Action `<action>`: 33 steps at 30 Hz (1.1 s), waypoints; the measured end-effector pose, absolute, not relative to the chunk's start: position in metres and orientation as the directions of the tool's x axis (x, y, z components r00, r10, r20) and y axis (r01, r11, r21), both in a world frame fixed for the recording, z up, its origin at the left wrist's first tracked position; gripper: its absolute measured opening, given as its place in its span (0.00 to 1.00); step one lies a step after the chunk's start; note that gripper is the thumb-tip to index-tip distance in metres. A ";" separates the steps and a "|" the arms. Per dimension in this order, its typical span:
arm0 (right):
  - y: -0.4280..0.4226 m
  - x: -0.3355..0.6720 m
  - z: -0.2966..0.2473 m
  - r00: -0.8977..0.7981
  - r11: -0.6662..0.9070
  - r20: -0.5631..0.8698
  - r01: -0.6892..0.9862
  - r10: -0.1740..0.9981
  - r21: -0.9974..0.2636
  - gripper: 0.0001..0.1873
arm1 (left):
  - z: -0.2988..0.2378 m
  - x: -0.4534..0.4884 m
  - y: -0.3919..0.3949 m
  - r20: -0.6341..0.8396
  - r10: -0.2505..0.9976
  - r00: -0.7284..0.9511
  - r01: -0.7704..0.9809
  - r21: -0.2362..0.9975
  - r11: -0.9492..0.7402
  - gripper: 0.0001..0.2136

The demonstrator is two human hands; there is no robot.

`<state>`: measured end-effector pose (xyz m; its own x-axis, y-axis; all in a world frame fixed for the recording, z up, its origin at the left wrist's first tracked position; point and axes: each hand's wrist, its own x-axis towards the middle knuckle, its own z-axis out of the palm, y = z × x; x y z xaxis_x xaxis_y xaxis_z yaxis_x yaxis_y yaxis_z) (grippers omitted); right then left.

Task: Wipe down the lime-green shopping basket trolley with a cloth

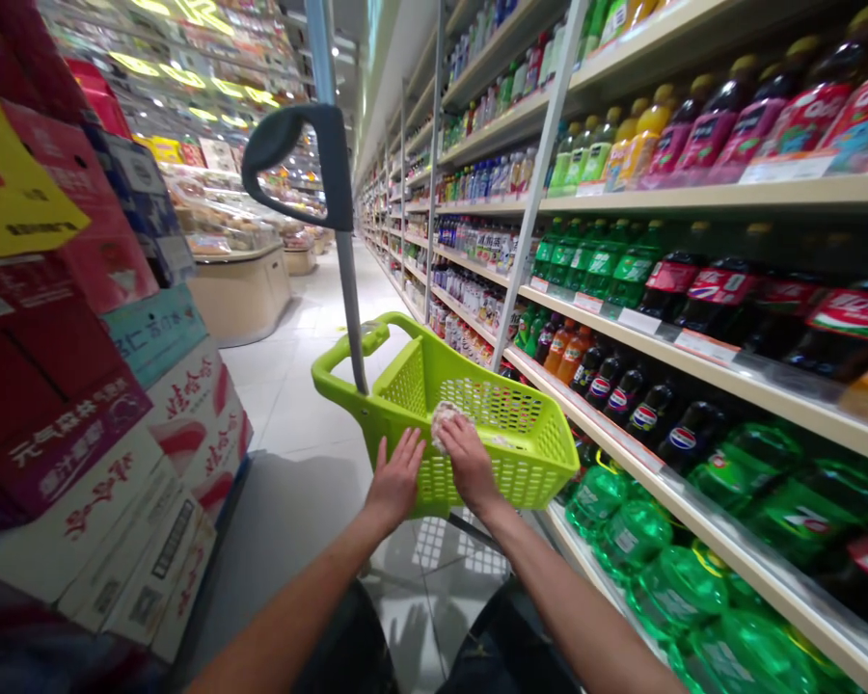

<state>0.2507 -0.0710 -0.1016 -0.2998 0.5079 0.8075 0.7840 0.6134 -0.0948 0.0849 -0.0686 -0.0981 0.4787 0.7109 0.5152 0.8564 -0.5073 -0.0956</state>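
A green plastic basket is seen standing on the pale tiled floor of a shop aisle, just beside the lowest shelf on the right. A metal pole rises from the basket's far left corner and is topped by a grey looped handle.

The left hand is laid flat against the outside of the basket's near wall, at its left end; its fingers are released and spread, and nothing is grasped by them. The right hand is placed over the near rim, just beside the left hand but apart from it. Its fingers are clenched on a crumpled whitish cloth, which is pressed against the top of the rim. Both forearms are stretched out from the bottom of the view.

To the right, long shelves are filled with drinks: green bottles at the bottom, dark cola bottles above them, and orange and purple ones higher up. To the left, cardboard boxes printed in red are stacked in a tall pile, and a yellow sign is fixed to them. Further down the aisle, a pale counter is lit from above.
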 end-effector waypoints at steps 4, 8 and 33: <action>-0.070 0.241 -0.129 -0.445 0.667 0.747 0.745 0.494 0.002 0.19 | -0.099 0.069 -0.071 0.516 0.729 0.450 0.873 -0.082 -0.481 0.26; -0.070 0.220 -0.122 -0.446 0.689 0.745 0.724 0.496 -0.025 0.19 | -0.099 0.051 -0.068 0.521 0.749 0.410 0.892 -0.057 -0.449 0.26; -0.022 0.216 -0.097 -0.049 0.504 0.772 0.783 0.634 -0.364 0.27 | -0.012 0.000 -0.027 0.566 0.782 0.259 0.949 0.000 -0.315 0.25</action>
